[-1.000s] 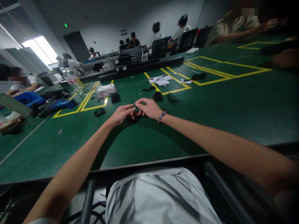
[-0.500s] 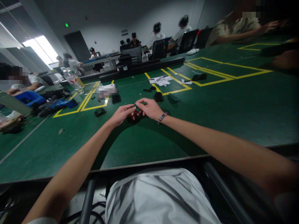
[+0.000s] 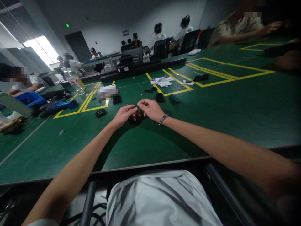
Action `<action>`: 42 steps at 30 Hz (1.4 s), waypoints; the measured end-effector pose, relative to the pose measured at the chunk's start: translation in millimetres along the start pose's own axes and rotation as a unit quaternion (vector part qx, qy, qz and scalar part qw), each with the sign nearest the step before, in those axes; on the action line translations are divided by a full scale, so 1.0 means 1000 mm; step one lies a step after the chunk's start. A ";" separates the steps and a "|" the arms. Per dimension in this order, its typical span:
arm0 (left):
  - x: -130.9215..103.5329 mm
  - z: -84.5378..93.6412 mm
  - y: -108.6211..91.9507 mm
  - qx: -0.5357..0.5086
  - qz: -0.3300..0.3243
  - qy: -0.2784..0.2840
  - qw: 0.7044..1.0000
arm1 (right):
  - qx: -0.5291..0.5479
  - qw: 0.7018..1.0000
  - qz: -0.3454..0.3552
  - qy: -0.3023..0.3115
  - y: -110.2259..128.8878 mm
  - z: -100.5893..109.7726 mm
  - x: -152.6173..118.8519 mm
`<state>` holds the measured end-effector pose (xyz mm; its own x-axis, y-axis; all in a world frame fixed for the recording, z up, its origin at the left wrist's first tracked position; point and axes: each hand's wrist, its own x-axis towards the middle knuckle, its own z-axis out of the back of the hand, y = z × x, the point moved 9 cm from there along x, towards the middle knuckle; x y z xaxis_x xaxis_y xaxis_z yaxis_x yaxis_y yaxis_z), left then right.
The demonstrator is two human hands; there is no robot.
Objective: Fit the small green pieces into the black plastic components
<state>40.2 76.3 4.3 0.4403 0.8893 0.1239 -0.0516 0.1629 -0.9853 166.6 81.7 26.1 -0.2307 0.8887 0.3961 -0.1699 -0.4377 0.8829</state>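
Note:
My left hand [image 3: 124,115] and my right hand [image 3: 150,108] meet just above the green tabletop [image 3: 145,141]. Between their fingertips they pinch a small dark green piece [image 3: 136,106], too small and too covered by fingers to name. Both hands are closed on it, thumbs on top. Beyond my right hand stands a black stack of thin parts [image 3: 160,97], with a dark green, see-through piece [image 3: 174,99] to its right. A shiny dark green bundle [image 3: 101,113] lies left of my left hand, and another black stack [image 3: 117,99] sits farther back.
White paper strips [image 3: 162,81] lie by the yellow tape lines. A clear bottle [image 3: 74,82] stands at the back left near blue bins [image 3: 30,99] and dark tools. A black rail [image 3: 150,66] runs along the far side. Other people sit left, right and behind.

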 end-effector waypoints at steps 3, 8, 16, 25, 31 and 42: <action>0.000 0.000 -0.001 0.007 -0.007 -0.003 1.000 | 0.003 1.000 -0.002 0.003 -0.001 -0.001 0.000; -0.001 0.000 -0.003 0.009 -0.008 -0.006 1.000 | 0.014 1.000 0.000 0.012 -0.001 -0.002 0.000; -0.002 0.001 -0.003 0.010 -0.011 -0.009 1.000 | 0.028 1.000 0.000 0.012 0.000 -0.002 -0.001; -0.002 0.001 -0.004 0.012 -0.017 -0.006 1.000 | 0.041 0.999 0.002 0.011 0.002 -0.002 -0.002; -0.002 -0.001 -0.006 0.007 -0.014 -0.002 1.000 | 0.035 0.999 0.007 0.000 0.003 -0.001 -0.002; -0.001 -0.001 -0.004 0.013 -0.018 0.003 1.000 | 0.038 0.999 0.003 -0.011 0.003 -0.001 -0.003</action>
<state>40.6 74.4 7.8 0.4474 0.8800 0.1595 -0.0579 0.2064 -0.9767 165.6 77.9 27.7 -0.2113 0.8888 0.4067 -0.0942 -0.4326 0.8966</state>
